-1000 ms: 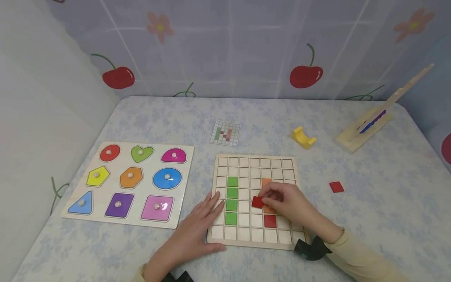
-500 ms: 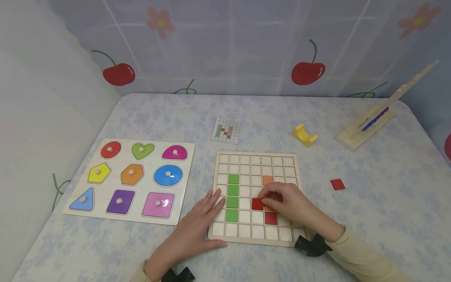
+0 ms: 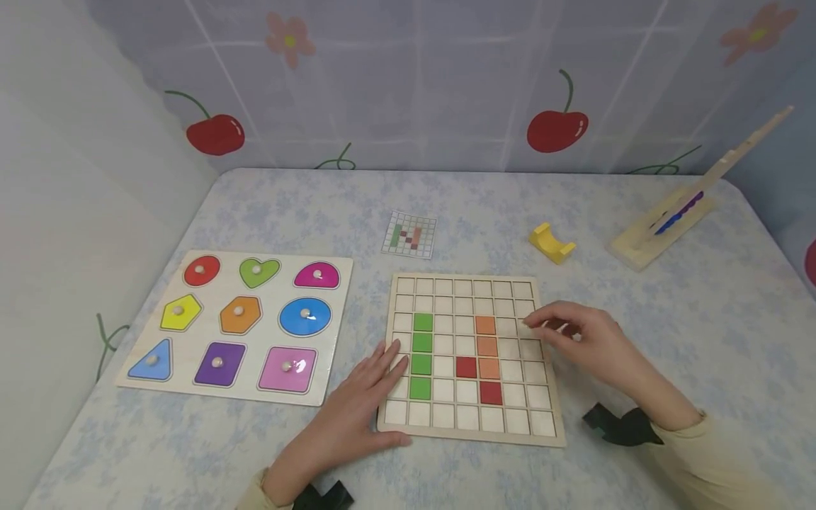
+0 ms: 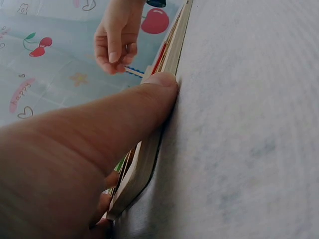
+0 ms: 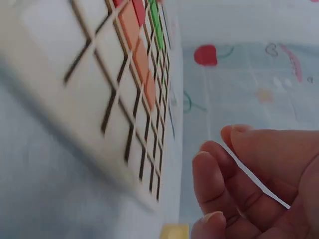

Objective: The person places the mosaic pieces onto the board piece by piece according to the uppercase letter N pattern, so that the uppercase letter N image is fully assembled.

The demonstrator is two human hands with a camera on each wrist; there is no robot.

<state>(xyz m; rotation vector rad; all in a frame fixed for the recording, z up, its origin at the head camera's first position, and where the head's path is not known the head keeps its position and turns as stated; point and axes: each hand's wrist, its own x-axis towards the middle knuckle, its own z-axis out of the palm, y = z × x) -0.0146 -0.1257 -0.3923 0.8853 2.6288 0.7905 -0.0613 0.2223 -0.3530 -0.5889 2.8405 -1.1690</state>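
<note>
My left hand [image 3: 353, 397] rests at the left edge of a wooden grid board [image 3: 552, 354], fingers fairly straight on the rim, thumb [image 4: 159, 84] at the front edge. Several green tiles [image 3: 421, 364] form a column on the board. To their right are a column of orange tiles [image 3: 487, 346] and two red tiles [image 3: 466, 367], one below the orange column and one beside it. My right hand [image 3: 586, 340] hovers over the board's right edge, fingers loosely curled; the right wrist view shows a gap between thumb and fingers. The loose red tile is hidden behind that hand.
A small pattern card [image 3: 409, 234] lies behind the board. On the left is a knobbed shape puzzle [image 3: 338, 340]. A yellow curved block [image 3: 551, 244] and a wooden stand [image 3: 659, 230] are at the back right.
A red tile tilted in my right fingers has gone flat into the cell left of the lowest orange tile. My right hand has let go and moved right. The left hand stays put.
</note>
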